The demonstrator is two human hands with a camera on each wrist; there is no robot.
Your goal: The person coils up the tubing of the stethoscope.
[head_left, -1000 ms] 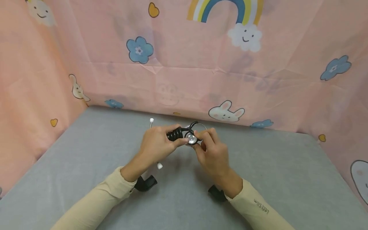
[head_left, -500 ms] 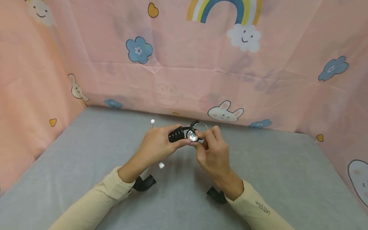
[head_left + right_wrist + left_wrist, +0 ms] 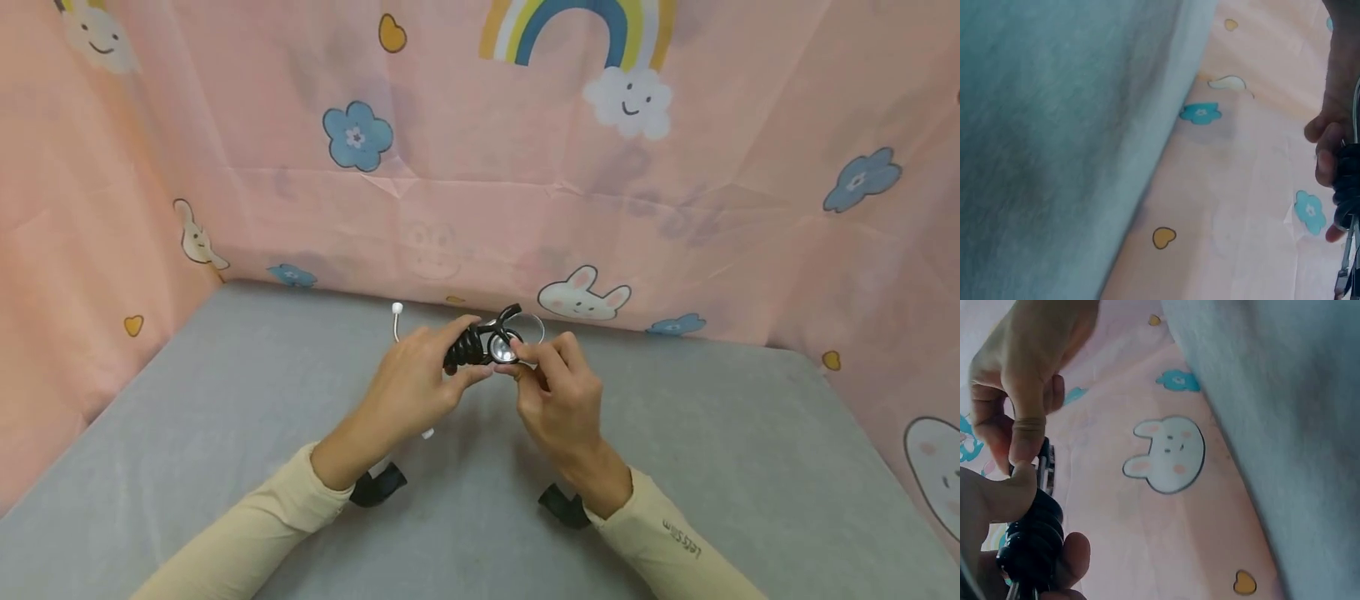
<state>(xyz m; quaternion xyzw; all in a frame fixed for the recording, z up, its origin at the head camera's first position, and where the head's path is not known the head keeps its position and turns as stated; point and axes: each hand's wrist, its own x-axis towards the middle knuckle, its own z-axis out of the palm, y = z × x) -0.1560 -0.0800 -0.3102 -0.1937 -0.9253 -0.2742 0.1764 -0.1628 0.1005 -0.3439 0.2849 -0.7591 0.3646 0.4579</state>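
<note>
A stethoscope is held up over the table between both hands. My left hand [image 3: 408, 379] grips its black tubing [image 3: 467, 348], which is wound into a tight coil. At the coil's right end, my right hand [image 3: 558, 392] pinches the round silver chest piece [image 3: 503, 350] between thumb and fingers. A thin ring-shaped loop [image 3: 542, 327] shows behind the right fingers. One metal ear tube with a white ear tip [image 3: 397, 308] sticks out beyond the left hand; the other white tip [image 3: 427, 433] peeks out below it. In the left wrist view, fingers wrap the coiled tubing [image 3: 1034, 540].
A grey-covered table [image 3: 712, 467] lies under the hands. Pink printed cloth [image 3: 480, 208] hangs behind the table and at both sides. Black wrist-worn pieces [image 3: 378, 485] sit under each wrist, close above the table.
The stethoscope has turned slightly in the hands: the far ear tube shows more, the near ear tip less. The chest piece has shifted a little right and up. Both grips stay.
</note>
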